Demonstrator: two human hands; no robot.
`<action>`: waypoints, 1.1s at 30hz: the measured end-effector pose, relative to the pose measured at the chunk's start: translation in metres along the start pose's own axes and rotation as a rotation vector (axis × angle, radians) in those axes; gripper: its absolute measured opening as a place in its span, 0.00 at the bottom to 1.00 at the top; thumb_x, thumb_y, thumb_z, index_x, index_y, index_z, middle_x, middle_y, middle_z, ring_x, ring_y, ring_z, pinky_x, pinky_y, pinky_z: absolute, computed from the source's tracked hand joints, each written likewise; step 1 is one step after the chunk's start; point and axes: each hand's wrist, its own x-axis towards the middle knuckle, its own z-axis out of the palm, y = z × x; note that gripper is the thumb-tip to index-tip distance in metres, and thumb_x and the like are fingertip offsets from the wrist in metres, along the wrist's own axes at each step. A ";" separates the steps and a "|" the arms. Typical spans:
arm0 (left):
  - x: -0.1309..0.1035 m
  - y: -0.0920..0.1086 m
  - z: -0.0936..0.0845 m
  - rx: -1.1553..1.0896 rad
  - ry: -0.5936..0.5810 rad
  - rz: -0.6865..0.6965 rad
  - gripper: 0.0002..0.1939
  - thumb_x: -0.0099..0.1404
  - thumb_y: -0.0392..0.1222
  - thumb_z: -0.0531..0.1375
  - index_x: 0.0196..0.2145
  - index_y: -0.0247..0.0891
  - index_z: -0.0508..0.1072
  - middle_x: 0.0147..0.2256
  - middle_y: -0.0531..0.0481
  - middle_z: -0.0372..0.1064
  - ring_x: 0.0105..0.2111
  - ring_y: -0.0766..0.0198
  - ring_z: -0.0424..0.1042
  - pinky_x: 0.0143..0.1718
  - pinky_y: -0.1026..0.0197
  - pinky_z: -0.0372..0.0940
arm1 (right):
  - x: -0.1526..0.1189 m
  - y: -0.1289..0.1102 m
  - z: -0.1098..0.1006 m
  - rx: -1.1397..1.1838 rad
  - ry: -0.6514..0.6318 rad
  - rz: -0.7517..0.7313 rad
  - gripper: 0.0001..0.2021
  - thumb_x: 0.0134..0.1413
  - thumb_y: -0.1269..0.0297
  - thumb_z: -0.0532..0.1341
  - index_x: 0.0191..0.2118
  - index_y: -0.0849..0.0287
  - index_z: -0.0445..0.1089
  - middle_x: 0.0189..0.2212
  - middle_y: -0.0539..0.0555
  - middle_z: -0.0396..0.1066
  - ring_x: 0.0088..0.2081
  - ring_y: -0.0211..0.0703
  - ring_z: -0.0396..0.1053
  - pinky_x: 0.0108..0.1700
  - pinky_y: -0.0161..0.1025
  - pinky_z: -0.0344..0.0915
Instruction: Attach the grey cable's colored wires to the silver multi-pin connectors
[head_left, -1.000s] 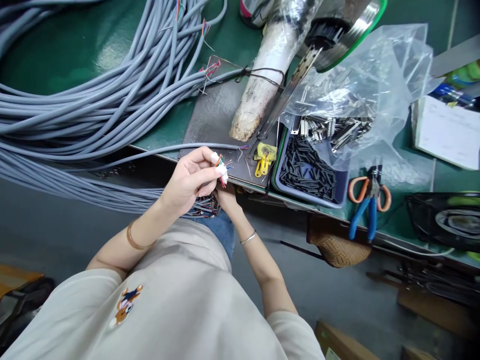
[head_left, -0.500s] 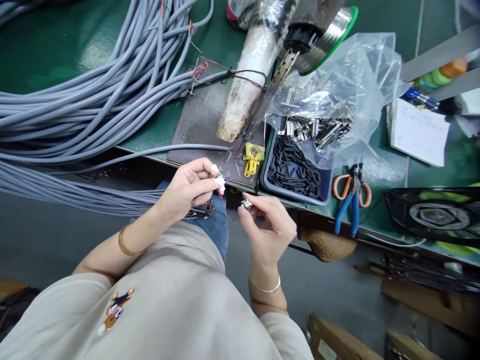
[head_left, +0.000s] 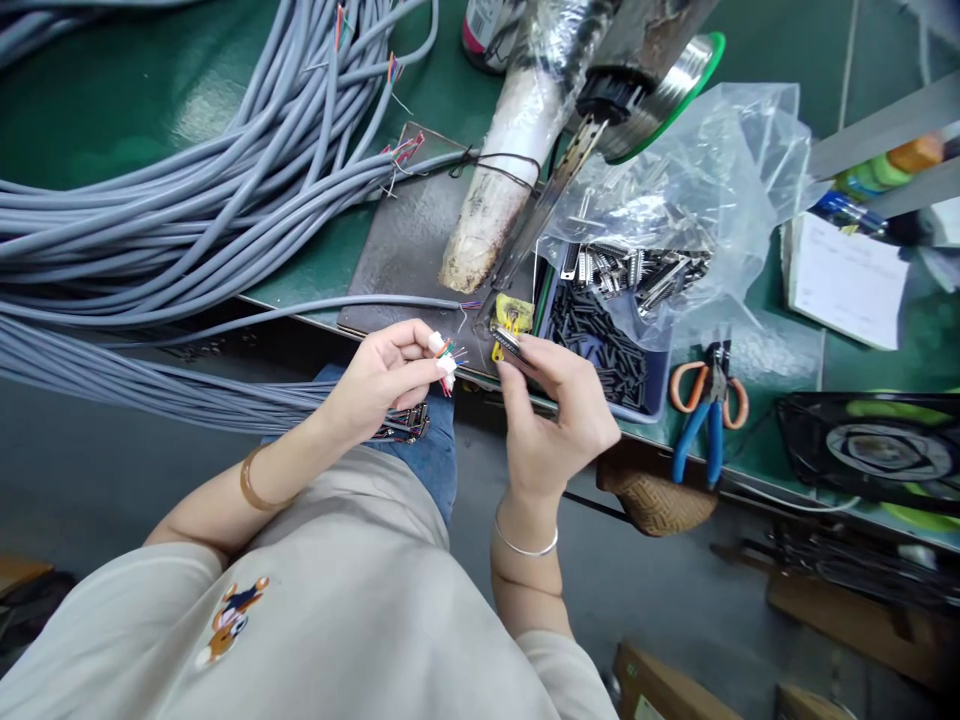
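Thumb and fingers of my left hand (head_left: pixel 397 375) pinch a cable end whose thin coloured wires (head_left: pixel 453 356) fan out past the fingertips, with white wraps on the fingertips. To its right, my right hand (head_left: pixel 559 405) grips a small metal connector (head_left: pixel 506 338) between thumb and fingers, held over the table edge beside a yellow clip-like tool (head_left: pixel 513 313). A gap separates the connector from the wires. Behind the hands, one grey cable (head_left: pixel 360 301) lies with its stripped end on a dark plate (head_left: pixel 405 240).
A blue bin (head_left: pixel 655 385) of black sleeves and metal connectors, partly under a plastic bag (head_left: pixel 757 150), stands right of the plate. Pliers (head_left: pixel 705 410) lie beside it. A soldering iron (head_left: pixel 551 180) and a wrapped tube (head_left: pixel 499 180) overhang the plate. Grey cables (head_left: pixel 187 230) fill the left.
My right hand has moved up and a little right, and the connector in it is turned so that its long side shows. My left hand has barely moved.
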 end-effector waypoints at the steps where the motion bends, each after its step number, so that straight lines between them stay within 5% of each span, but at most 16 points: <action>1: 0.001 0.000 0.001 0.004 0.001 0.006 0.16 0.52 0.39 0.73 0.30 0.36 0.68 0.22 0.54 0.73 0.13 0.80 0.52 0.14 0.71 0.43 | 0.000 0.001 0.002 -0.039 -0.036 -0.039 0.13 0.60 0.67 0.69 0.49 0.51 0.75 0.45 0.52 0.80 0.48 0.44 0.79 0.48 0.42 0.80; 6: 0.002 0.002 0.003 0.035 0.013 0.025 0.16 0.52 0.40 0.73 0.30 0.36 0.69 0.22 0.55 0.72 0.13 0.80 0.51 0.14 0.70 0.42 | -0.002 0.004 0.009 -0.164 -0.122 -0.138 0.05 0.61 0.68 0.68 0.42 0.52 0.75 0.51 0.55 0.78 0.45 0.43 0.80 0.47 0.39 0.78; 14: 0.004 0.001 0.005 0.055 0.031 0.097 0.16 0.50 0.39 0.75 0.28 0.35 0.71 0.22 0.56 0.71 0.16 0.80 0.53 0.16 0.70 0.46 | -0.006 0.002 0.001 0.063 0.098 -0.014 0.07 0.60 0.72 0.65 0.42 0.53 0.74 0.47 0.54 0.80 0.47 0.47 0.80 0.45 0.45 0.79; 22: 0.008 -0.002 0.007 0.164 0.056 0.193 0.14 0.54 0.40 0.73 0.28 0.35 0.71 0.28 0.52 0.75 0.17 0.78 0.57 0.17 0.70 0.53 | -0.007 -0.004 0.006 0.291 -0.076 0.237 0.04 0.61 0.69 0.66 0.35 0.55 0.72 0.44 0.54 0.81 0.48 0.46 0.80 0.48 0.46 0.78; 33: 0.017 -0.001 0.007 0.194 0.081 0.259 0.12 0.55 0.37 0.73 0.28 0.35 0.72 0.29 0.53 0.75 0.18 0.78 0.59 0.19 0.71 0.57 | 0.001 0.001 0.013 0.297 -0.081 0.192 0.05 0.59 0.71 0.68 0.34 0.54 0.72 0.45 0.52 0.81 0.45 0.43 0.80 0.45 0.44 0.78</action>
